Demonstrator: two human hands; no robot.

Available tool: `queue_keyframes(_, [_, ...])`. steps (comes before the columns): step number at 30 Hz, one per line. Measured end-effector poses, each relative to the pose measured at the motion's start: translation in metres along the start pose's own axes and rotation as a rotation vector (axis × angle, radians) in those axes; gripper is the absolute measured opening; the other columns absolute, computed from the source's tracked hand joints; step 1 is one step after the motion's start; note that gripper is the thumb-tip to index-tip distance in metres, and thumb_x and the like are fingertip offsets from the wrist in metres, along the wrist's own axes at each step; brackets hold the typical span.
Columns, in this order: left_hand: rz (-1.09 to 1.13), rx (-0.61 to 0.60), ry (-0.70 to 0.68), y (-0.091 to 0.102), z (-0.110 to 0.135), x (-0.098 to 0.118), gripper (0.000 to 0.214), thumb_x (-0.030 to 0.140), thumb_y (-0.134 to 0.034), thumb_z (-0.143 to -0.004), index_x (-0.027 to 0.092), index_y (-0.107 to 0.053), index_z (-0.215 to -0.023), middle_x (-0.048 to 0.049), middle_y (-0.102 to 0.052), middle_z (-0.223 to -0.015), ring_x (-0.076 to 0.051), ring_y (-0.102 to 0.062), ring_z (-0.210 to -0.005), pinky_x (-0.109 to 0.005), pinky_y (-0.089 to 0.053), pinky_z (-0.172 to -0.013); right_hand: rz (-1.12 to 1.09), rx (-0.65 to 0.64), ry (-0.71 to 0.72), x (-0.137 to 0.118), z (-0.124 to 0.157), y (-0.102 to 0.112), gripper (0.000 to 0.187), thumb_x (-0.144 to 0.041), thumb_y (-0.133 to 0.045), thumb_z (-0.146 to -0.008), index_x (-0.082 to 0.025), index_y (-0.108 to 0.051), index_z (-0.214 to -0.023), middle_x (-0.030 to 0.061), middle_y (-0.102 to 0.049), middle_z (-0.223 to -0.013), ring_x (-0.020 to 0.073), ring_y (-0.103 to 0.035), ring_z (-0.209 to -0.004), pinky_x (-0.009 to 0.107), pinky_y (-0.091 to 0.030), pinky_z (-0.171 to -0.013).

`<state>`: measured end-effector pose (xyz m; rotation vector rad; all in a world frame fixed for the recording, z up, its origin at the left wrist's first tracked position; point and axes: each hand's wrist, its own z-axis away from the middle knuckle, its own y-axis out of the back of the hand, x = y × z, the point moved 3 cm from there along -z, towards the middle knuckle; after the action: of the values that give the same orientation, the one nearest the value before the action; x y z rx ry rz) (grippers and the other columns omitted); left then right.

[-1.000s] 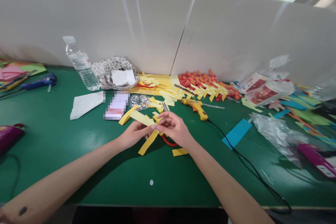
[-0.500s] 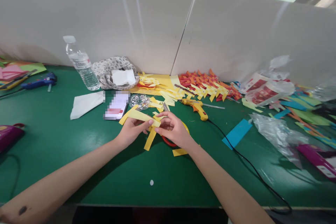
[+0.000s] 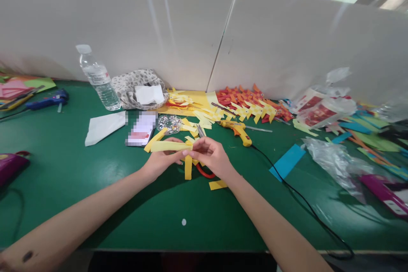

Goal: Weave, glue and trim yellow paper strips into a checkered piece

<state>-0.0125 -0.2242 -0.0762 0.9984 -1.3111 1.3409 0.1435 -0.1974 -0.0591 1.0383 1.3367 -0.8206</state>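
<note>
Both of my hands meet over the middle of the green table [image 3: 95, 187]. My left hand [image 3: 161, 162] and my right hand [image 3: 211, 156] pinch folded yellow paper strips [image 3: 170, 146] between them. One strip lies level across the fingers; another hangs straight down [image 3: 188, 167]. Red-handled scissors [image 3: 204, 172] lie on the table just under my right hand. A loose yellow strip [image 3: 218, 185] lies near my right wrist.
A yellow glue gun [image 3: 239, 129] with a black cord [image 3: 302, 204] lies behind my right hand. A phone [image 3: 140, 127], a white paper [image 3: 103, 126], a water bottle [image 3: 97, 77] and a cloth pouch [image 3: 140, 89] stand at the back left. Piles of woven paper pieces [image 3: 251, 104] and plastic bags [image 3: 331, 157] fill the right.
The strips have turned in my fingers: the upper one now lies level and the lower one hangs straight down instead of slanting left. Both hands stayed in place.
</note>
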Motion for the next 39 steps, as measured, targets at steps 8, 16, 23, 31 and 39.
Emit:
queue_keyframes(8, [0.119, 0.157, 0.027, 0.000, 0.002, -0.004, 0.032, 0.038, -0.077, -0.063, 0.015, -0.065, -0.081, -0.0024, -0.064, -0.078, -0.013, -0.061, -0.072, -0.021, -0.052, -0.058, -0.020, -0.033, -0.038, -0.001, 0.001, -0.003, 0.034, -0.037, -0.076, -0.061, -0.022, -0.056, -0.084, -0.0006, -0.066, -0.075, 0.0151, -0.065, -0.073, 0.032, -0.053, -0.073])
queue_keyframes(16, [0.075, 0.225, -0.036, 0.005, 0.001, -0.004, 0.029, 0.039, -0.076, -0.065, 0.014, -0.066, -0.077, -0.0024, -0.063, -0.077, -0.012, -0.060, -0.070, -0.019, -0.051, -0.055, -0.005, 0.015, -0.032, -0.001, 0.001, -0.002, 0.038, -0.036, -0.076, -0.062, -0.021, -0.055, -0.090, -0.0006, -0.065, -0.073, 0.0152, -0.065, -0.072, 0.033, -0.053, -0.074])
queue_keyframes(23, [-0.004, 0.230, -0.099, 0.006, 0.001, -0.002, 0.027, 0.040, -0.074, -0.067, 0.015, -0.066, -0.073, -0.0016, -0.061, -0.073, -0.012, -0.058, -0.068, -0.019, -0.049, -0.054, -0.029, -0.037, -0.034, -0.003, 0.005, -0.006, 0.036, -0.031, -0.073, -0.064, -0.022, -0.053, -0.093, -0.0020, -0.064, -0.072, 0.0141, -0.064, -0.071, 0.031, -0.052, -0.073])
queue_keyframes(31, [0.005, 0.266, -0.082, 0.012, -0.004, -0.001, 0.029, 0.042, -0.075, -0.065, 0.015, -0.067, -0.076, -0.0023, -0.061, -0.080, -0.013, -0.058, -0.073, -0.022, -0.050, -0.058, 0.008, -0.149, -0.038, -0.003, 0.007, -0.008, 0.036, -0.025, -0.071, -0.067, -0.023, -0.051, -0.097, -0.0020, -0.066, -0.075, 0.0138, -0.065, -0.074, 0.031, -0.052, -0.075])
queue_keyframes(39, [0.022, 0.289, -0.094, 0.013, -0.005, -0.002, 0.029, 0.041, -0.075, -0.065, 0.015, -0.065, -0.074, -0.0017, -0.059, -0.079, -0.012, -0.056, -0.072, -0.020, -0.048, -0.057, 0.047, -0.171, -0.042, -0.005, 0.010, -0.007, 0.034, -0.025, -0.069, -0.069, -0.023, -0.052, -0.099, -0.0017, -0.065, -0.075, 0.0145, -0.065, -0.075, 0.031, -0.052, -0.074])
